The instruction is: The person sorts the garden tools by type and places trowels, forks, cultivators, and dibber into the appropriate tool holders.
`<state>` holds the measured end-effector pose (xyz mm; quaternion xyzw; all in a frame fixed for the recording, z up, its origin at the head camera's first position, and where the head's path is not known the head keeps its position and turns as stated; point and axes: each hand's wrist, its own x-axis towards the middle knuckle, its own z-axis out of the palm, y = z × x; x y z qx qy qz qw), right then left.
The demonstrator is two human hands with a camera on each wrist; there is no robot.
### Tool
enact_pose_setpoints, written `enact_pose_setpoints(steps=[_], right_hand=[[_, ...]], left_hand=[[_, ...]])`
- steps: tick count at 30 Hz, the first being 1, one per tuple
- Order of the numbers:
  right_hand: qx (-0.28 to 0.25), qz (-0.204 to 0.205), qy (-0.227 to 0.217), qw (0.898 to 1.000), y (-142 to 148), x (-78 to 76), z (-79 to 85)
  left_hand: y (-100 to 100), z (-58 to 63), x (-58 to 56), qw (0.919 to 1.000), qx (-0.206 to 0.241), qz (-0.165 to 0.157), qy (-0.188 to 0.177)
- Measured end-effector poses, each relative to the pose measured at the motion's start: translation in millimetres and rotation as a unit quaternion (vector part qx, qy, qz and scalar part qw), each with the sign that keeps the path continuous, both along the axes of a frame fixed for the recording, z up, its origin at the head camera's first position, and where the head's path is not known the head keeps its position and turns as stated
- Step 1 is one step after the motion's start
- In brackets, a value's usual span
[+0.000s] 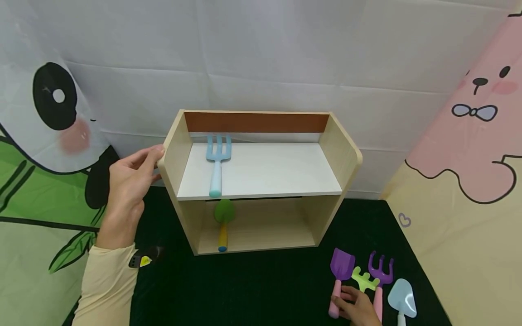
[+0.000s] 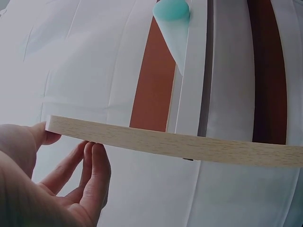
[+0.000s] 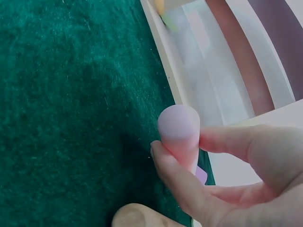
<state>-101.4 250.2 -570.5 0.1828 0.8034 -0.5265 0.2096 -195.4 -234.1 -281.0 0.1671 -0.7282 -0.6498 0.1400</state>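
Observation:
My left hand (image 1: 132, 183) grips the left side panel of a two-tier wooden shelf (image 1: 344, 156), thumb and fingers on either side of the panel edge (image 2: 118, 137) in the left wrist view. At the lower right of the head view, my right hand (image 1: 359, 308) pinches the pink handle (image 3: 182, 137) of a purple toy shovel (image 1: 342, 264). A light blue toy fork (image 1: 217, 170) lies on the shelf's upper white board. In the lower tier is a toy spade (image 1: 224, 213) with a green blade and yellow handle.
Beside the right hand lie a small green toy rake (image 1: 364, 278), a purple toy fork (image 1: 381, 271) and a pale blue toy trowel (image 1: 402, 296). Dark green cloth (image 1: 244, 290) covers the table. White fabric (image 1: 265, 54) hangs behind the shelf, with printed cartoon figures at both sides.

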Motion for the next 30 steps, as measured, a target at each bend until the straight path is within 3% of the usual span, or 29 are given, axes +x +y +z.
enact_pose_setpoints(steps=[6, 17, 30], right_hand=[[-0.032, -0.01, -0.007, 0.999, 0.5, 4.9, 1.0], [-0.091, 0.013, 0.002, 0.996, -1.9, 12.9, 5.6], [-0.061, 0.018, 0.035, 0.997, -13.4, 18.2, 12.2]], left_hand=[[0.8, -0.8, -0.5, 1.0, -0.003, 0.001, -0.001], [-0.8, -0.7, -0.4, 1.0, 0.002, -0.003, 0.0], [-0.1, -0.3, 0.6, 1.0, 0.001, 0.002, 0.001]])
